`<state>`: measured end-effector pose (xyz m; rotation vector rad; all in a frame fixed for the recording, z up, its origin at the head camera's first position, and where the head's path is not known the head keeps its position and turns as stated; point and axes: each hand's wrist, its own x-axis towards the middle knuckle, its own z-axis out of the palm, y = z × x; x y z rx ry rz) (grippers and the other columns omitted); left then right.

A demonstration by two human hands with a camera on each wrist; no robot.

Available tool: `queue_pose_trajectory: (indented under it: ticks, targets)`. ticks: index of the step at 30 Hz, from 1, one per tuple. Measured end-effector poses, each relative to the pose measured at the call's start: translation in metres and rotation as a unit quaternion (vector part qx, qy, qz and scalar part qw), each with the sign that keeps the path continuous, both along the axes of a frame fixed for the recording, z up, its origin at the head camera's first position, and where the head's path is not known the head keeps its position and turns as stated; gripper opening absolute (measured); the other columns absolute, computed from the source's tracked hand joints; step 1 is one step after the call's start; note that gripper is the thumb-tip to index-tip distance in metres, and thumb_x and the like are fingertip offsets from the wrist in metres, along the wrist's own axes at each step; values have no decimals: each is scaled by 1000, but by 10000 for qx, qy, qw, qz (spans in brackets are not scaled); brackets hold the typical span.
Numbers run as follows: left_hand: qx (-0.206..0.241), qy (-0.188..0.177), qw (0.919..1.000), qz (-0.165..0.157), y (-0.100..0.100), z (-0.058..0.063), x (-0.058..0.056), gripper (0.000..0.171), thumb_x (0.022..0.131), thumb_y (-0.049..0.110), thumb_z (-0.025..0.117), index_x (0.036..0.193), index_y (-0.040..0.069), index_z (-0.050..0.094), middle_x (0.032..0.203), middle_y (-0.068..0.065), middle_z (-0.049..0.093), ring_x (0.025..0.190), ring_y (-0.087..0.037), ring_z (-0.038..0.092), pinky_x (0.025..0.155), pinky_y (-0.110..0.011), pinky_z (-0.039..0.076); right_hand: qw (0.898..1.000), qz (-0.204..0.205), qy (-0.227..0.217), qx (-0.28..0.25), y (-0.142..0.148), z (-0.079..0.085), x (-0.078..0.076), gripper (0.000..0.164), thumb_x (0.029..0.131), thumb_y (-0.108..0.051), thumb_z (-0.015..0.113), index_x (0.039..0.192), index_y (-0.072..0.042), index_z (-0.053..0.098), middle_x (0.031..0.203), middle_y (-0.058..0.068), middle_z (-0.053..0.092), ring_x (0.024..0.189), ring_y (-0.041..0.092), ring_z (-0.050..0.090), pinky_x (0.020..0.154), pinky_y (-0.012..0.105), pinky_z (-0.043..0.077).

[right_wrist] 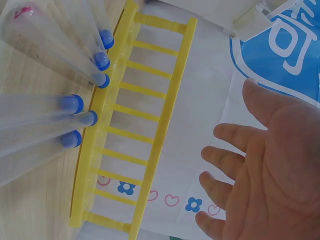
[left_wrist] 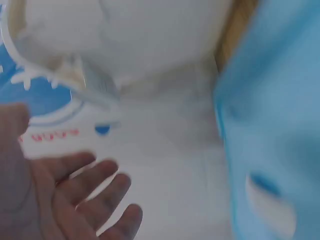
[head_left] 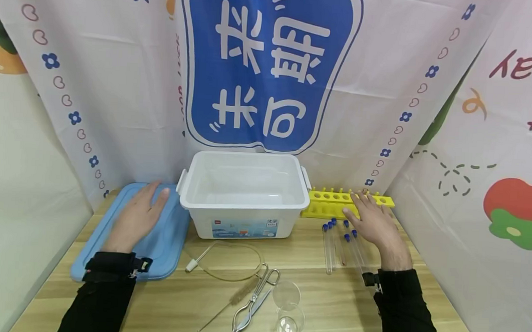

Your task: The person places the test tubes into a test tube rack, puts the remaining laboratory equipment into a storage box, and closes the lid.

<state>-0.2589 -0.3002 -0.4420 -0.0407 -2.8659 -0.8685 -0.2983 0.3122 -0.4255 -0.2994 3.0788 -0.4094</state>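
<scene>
My left hand (head_left: 134, 219) is over the blue lid (head_left: 166, 253), fingers extended and holding nothing. Its palm and spread fingers also show in the left wrist view, with the blurred lid to the right. On the other side, my empty right hand (head_left: 373, 227) hovers by the yellow test tube rack (head_left: 318, 210), fingers apart. Several clear test tubes (head_left: 326, 252) with blue caps lie on the table in front of the rack, partly beneath that hand and forearm. From the right wrist, the rack (right_wrist: 90, 150) appears beside the open palm, tube caps along its edge.
A white plastic bin (head_left: 245, 217) stands between the hands at the back. In front lie a looped thin tube (head_left: 224, 278), a brush (head_left: 243, 291), metal tongs (head_left: 253, 301) and two round clear dishes (head_left: 286, 293). Printed cloth (head_left: 129, 103) hangs around the wooden table (head_left: 159, 316).
</scene>
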Motion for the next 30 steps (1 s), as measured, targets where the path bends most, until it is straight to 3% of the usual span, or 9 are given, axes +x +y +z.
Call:
queue_pose_trajectory:
  ticks: [3, 5, 7, 11, 14, 16, 19, 22, 30]
  targets:
    - [998, -260, 9947, 16, 13, -2, -3, 94, 125, 69, 25, 187, -1, 12, 190, -38, 22, 175, -65, 25, 139, -84, 27, 10000, 21, 15, -16, 0, 0, 1, 79, 127, -49, 47, 187, -2, 24, 193, 34, 17, 180, 62, 12, 142, 87, 10]
    - [1853, -582, 9809, -120, 23, -6, -6, 97, 124, 70, 31, 189, 4, 2, 194, -33, 12, 179, -61, 17, 142, -82, 23, 10000, 33, 18, -60, 0, 0, 1, 79, 127, -48, 48, 187, -2, 24, 193, 35, 16, 180, 62, 13, 142, 86, 12]
    - [2718, -936, 9571, -348, 33, -10, -8, 99, 124, 68, 37, 189, 7, -8, 197, -28, 1, 183, -55, 8, 146, -77, 18, 9999, 46, 1, -146, 0, 0, 0, 79, 127, -46, 50, 187, -1, 24, 192, 35, 17, 179, 63, 15, 143, 84, 14]
    - [4083, -1478, 8972, -801, 49, -18, -11, 95, 126, 55, 40, 187, 10, -17, 198, -22, -16, 186, -47, -9, 151, -70, 7, 9991, 61, -83, -420, 3, 0, -2, 74, 126, -37, 54, 184, 3, 29, 188, 37, 28, 175, 64, 27, 142, 80, 24]
    - [4508, -1629, 8731, -892, 56, -23, -11, 88, 128, 50, 35, 188, 11, -16, 198, -22, -16, 186, -46, -11, 151, -70, 6, 9984, 39, -81, -567, 7, -2, -5, 64, 125, -25, 58, 176, 9, 42, 178, 41, 45, 165, 64, 45, 135, 79, 41]
    - [4661, -1661, 8642, -916, 58, -24, -11, 86, 127, 48, 32, 188, 11, -16, 197, -24, -14, 185, -48, -10, 150, -72, 6, 9983, -5, -86, -584, 10, -4, -8, 55, 122, -17, 61, 167, 13, 52, 166, 42, 57, 153, 63, 59, 125, 76, 53]
    - [4744, -1686, 8587, -953, 60, -25, -11, 84, 127, 49, 28, 188, 13, -16, 198, -25, -11, 186, -48, -8, 150, -72, 8, 9983, -85, -249, -529, 16, -9, -12, 44, 119, -9, 65, 154, 17, 61, 149, 41, 70, 134, 58, 72, 111, 68, 64]
    - [4768, -1711, 8569, -955, 61, -25, -12, 83, 126, 49, 26, 188, 13, -16, 198, -26, -10, 186, -47, -7, 150, -72, 9, 9976, -111, -531, -441, 22, -15, -13, 40, 116, -5, 66, 150, 18, 65, 140, 39, 74, 126, 54, 76, 106, 64, 66]
    - [4780, -1783, 8546, -968, 61, -24, -13, 82, 126, 47, 25, 187, 13, -20, 197, -27, -12, 186, -46, -7, 151, -70, 10, 9915, -387, -1078, -616, 28, -30, -13, 40, 106, 6, 62, 144, 18, 66, 138, 38, 75, 126, 50, 75, 111, 65, 63]
